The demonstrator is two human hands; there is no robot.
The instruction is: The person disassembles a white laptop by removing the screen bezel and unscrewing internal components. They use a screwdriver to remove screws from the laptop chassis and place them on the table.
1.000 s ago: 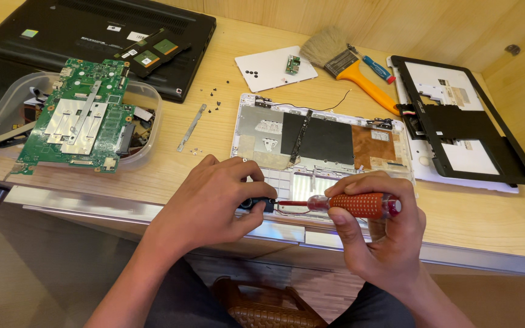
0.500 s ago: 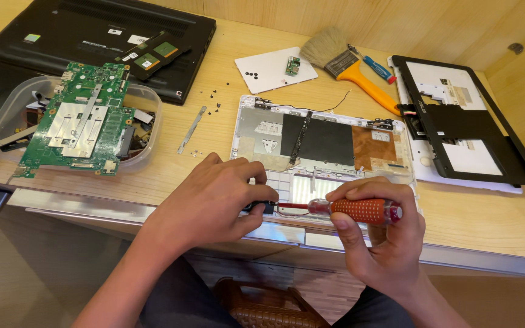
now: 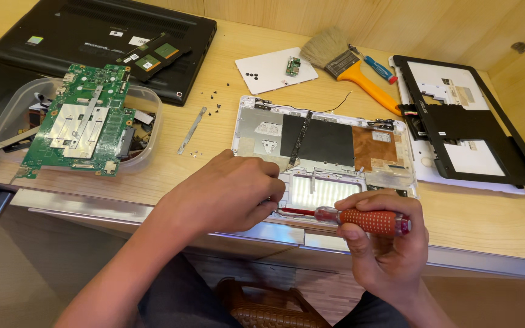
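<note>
Opened white laptop base (image 3: pixel 323 143) flat on the wooden desk (image 3: pixel 214 176), taken here as landmark. Right hand (image 3: pixel 381 246) at its near edge, fingers wrapped tight round the orange handle of a screwdriver (image 3: pixel 360 220), shaft lying level and pointing left along that edge. Left hand (image 3: pixel 229 194) curled at the base's near-left corner, fingertips bunched together over the shaft's tip; whether pinching the tip or a screw, cannot tell, since the knuckles hide it. Pale touchpad panel (image 3: pixel 323 189) between the two hands, just beyond the shaft.

Left of the base: a thin metal strip (image 3: pixel 191 129) and scattered small screws (image 3: pixel 216 108), then a clear plastic tub (image 3: pixel 144 130) with a green circuit board (image 3: pixel 83 121) resting across its top. Beyond the tub, far-left of the base: a black laptop (image 3: pixel 92 30) lying closed, two small green modules (image 3: pixel 156 58) on it. Behind the base: a white plate (image 3: pixel 265 70) with a tiny chip, a brush (image 3: pixel 350 67) with orange handle, a small blue screwdriver (image 3: pixel 375 65) beside it. Right of the base, touching its edge: a black bezel frame (image 3: pixel 487 130) on a white cover.
</note>
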